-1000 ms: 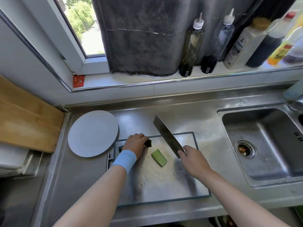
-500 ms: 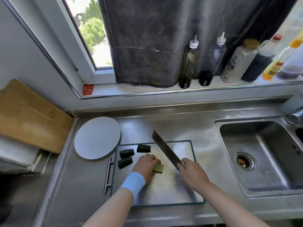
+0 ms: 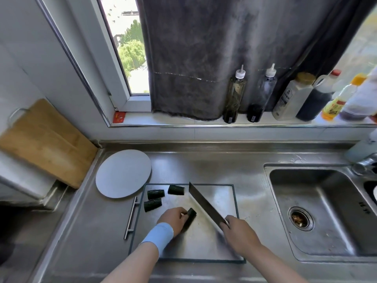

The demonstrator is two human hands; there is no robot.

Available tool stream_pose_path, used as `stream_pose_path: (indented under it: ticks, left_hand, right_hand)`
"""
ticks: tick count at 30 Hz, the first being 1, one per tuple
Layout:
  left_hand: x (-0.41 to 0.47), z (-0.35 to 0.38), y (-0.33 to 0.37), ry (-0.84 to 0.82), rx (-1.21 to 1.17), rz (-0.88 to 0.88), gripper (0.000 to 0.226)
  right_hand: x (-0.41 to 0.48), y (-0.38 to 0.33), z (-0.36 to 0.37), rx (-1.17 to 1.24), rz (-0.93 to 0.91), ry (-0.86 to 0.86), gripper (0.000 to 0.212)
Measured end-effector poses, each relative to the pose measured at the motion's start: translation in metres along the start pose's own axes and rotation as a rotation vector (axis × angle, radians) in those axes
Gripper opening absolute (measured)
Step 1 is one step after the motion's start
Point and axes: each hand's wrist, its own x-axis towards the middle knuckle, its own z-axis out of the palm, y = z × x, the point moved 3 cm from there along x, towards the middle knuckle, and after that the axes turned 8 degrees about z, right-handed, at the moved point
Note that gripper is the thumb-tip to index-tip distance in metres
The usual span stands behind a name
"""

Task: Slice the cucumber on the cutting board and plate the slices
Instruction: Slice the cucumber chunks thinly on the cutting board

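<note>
Pins a dark cucumber piece (image 3: 191, 215) to the steel cutting board (image 3: 221, 198) with the left hand (image 3: 173, 219), fingers curled over its near end (blue wristband on that wrist). Grips the cleaver (image 3: 204, 203) by its handle in the right hand (image 3: 239, 232), fingers wrapped round, blade slanting away toward the board's far edge, just right of the held piece. Cannot tell whether the edge touches the board. Shows 3 cucumber chunks (image 3: 156, 194) lying apart at the board's far-left corner, a round grey plate (image 3: 122, 176) just beyond that corner, and the sink (image 3: 318, 217) well off to the right.
</note>
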Motion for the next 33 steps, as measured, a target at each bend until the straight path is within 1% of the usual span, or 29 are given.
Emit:
stream_pose_path:
  ticks: [3,7,11,15,18,22,25,27,33]
  left_hand:
    - [0.001,-0.002,-0.004,0.018,0.024,0.005,0.034]
    - [0.003,0.004,-0.005,0.011,0.056,0.087,0.045]
    - [0.002,0.011,-0.009,0.042,0.055,0.151,0.038]
    - [-0.002,0.021,-0.016,0.037,0.046,0.243,0.044]
    - [-0.005,0.024,-0.018,0.06,0.077,0.287,0.044]
    - [-0.005,0.028,-0.018,0.14,0.132,0.401,0.034]
    - [-0.003,0.032,-0.015,0.144,0.168,0.464,0.034]
    - [0.0,0.035,-0.012,0.129,0.186,0.473,0.034]
    - [-0.002,0.042,-0.009,0.167,0.2,0.43,0.033]
  right_hand:
    - [-0.005,0.0,0.005,-0.045,0.024,0.002,0.024]
    - [-0.013,-0.005,0.016,-0.075,0.034,0.016,0.025]
    - [-0.016,-0.016,0.023,-0.09,0.024,0.037,0.021]
    - [-0.019,-0.023,0.032,-0.07,0.009,0.045,0.018]
    - [-0.022,-0.03,0.038,-0.065,0.012,0.049,0.019]
    - [-0.023,-0.032,0.042,-0.058,0.013,0.049,0.021]
    - [-0.021,-0.03,0.043,-0.042,-0.006,0.042,0.025]
    - [-0.019,-0.029,0.043,-0.034,-0.023,0.034,0.026]
    - [-0.017,-0.026,0.042,-0.034,-0.091,0.013,0.026]
